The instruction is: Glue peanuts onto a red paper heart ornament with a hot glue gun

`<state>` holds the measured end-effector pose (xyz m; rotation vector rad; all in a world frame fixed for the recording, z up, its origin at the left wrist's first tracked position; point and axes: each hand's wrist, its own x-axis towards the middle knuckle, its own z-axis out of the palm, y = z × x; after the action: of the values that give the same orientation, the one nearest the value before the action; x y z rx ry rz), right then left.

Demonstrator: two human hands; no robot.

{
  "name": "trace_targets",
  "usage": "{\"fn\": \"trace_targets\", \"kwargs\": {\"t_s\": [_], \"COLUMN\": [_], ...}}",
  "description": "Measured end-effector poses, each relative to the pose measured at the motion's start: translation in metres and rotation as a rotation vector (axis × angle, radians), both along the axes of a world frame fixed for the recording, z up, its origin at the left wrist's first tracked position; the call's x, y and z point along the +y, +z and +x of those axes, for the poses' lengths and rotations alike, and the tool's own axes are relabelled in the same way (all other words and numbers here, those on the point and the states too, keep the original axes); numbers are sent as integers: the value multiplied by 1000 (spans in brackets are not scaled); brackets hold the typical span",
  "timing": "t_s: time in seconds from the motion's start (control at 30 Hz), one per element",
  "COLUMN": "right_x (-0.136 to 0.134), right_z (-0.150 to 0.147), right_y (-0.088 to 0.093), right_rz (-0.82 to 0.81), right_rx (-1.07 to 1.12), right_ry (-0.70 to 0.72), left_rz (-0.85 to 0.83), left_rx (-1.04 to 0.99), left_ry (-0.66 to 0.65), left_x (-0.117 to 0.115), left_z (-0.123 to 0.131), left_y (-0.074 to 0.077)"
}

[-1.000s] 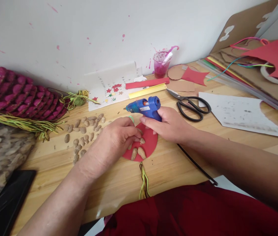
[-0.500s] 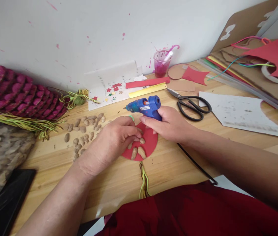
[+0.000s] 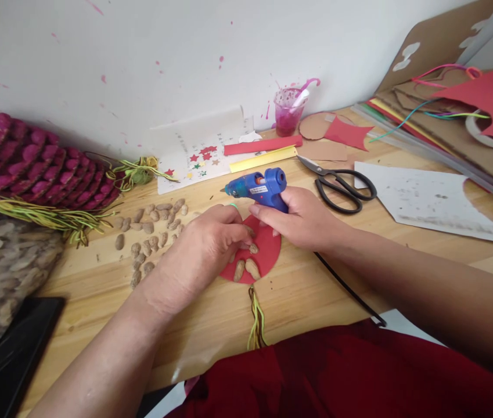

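Observation:
My left hand [image 3: 215, 235] is closed over the left part of a red paper disc [image 3: 269, 244], its fingertips on a peanut [image 3: 253, 248] that lies against the disc. Two more peanuts sit lower on the disc, one of them [image 3: 252, 269] nearer the right. Wrapped round the handle of a blue glue gun [image 3: 263, 188] is my right hand [image 3: 301, 217]; the gun's nozzle points left, above the disc. Green and brown strings [image 3: 255, 319] hang from the disc's near edge. Part of the disc is hidden under my left hand.
Loose peanuts [image 3: 148, 227] and a pink layered object [image 3: 41, 165] are at the left, with a bag of peanuts [image 3: 11, 261] and a black phone [image 3: 15, 354]. Scissors [image 3: 346, 188], a cup [image 3: 287, 116], paper strips [image 3: 263, 158] and cardboard lie behind and right.

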<state>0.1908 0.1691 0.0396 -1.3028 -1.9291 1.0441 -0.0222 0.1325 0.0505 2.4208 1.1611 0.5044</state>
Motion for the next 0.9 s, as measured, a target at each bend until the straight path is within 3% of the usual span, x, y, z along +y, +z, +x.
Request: {"fn": "trace_targets", "kwargs": {"t_s": [0.4, 0.67, 0.9], "right_x": [1, 2, 1], "right_z": [-2, -1, -1], "right_y": [0, -1, -1], "right_rz": [16, 36, 21], "right_rx": [-17, -11, -3], "right_ry": [2, 10, 3], "left_rz": [-43, -189, -171], "left_rx": [9, 11, 1], "left_ry": [2, 43, 45], "left_x": [-3, -2, -4], "left_z": [10, 12, 8], "left_y": [8, 12, 5]}}
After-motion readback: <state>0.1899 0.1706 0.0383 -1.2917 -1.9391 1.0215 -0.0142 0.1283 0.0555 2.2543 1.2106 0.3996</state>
